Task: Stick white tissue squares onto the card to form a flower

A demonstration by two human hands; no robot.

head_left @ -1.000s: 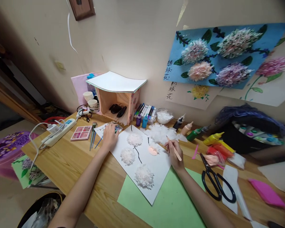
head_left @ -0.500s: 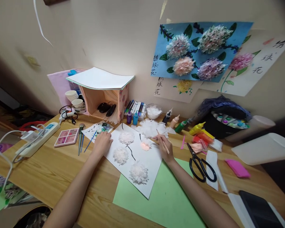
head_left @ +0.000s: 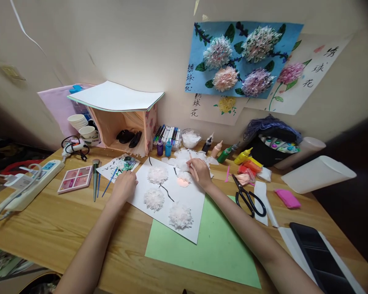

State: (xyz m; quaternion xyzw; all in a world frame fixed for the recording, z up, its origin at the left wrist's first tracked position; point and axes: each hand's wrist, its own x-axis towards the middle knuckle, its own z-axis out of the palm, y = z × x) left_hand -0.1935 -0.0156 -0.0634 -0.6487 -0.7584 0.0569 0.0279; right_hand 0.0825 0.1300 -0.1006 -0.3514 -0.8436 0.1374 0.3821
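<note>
My left hand (head_left: 124, 186) lies on the left edge of the white sheet (head_left: 184, 228), fingers resting on it. White tissue-paper flowers, one of them this flower (head_left: 180, 215), and thin black painted lines are on the sheet. In my right hand (head_left: 200, 173) is a thin wooden stick (head_left: 195, 170), pinched between the fingers at the pile of white tissue pieces (head_left: 184, 159). Left of that hand is a round peach-coloured patch (head_left: 183, 181) with white tissue along its upper edge. The stick's lower tip is hard to make out.
Scissors (head_left: 248, 198), a black phone-like slab (head_left: 319, 253) and a pink packet (head_left: 287, 199) lie to the right. Paint bottles (head_left: 225, 155) and a bowl of tissue (head_left: 191, 139) stand behind. Brushes (head_left: 95, 179) and a power strip (head_left: 37, 188) are at left. Green paper (head_left: 214, 249) lies underneath.
The whole view has shifted, with the scene moving left. My right hand has moved up and left from beside the peach patch to the tissue pile, still holding the stick. My left hand stays on the sheet.
</note>
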